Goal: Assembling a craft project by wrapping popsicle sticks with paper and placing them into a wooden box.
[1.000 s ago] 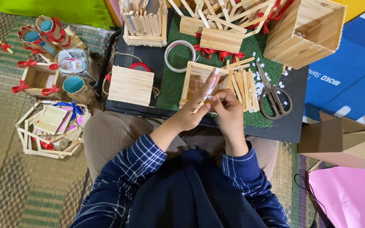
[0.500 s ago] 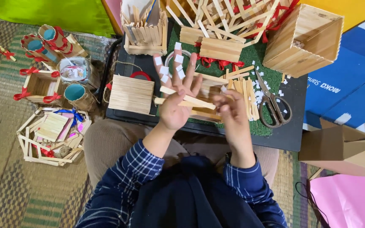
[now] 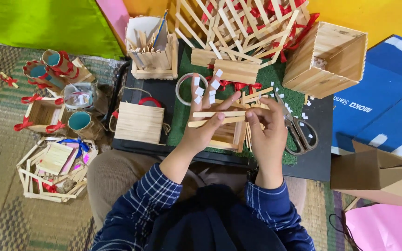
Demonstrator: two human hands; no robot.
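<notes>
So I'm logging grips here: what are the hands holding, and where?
Two flat wooden sticks, side by side. The left hand pinches their left end; the right hand takes their right end.

Stick frame (image 3: 252, 23) cut off by top edge; cardboard box (image 3: 382, 174) cut by right edge. Small box (image 3: 226, 135) mostly hidden behind left hand (image 3: 205, 125), right hand (image 3: 268, 135).
</notes>
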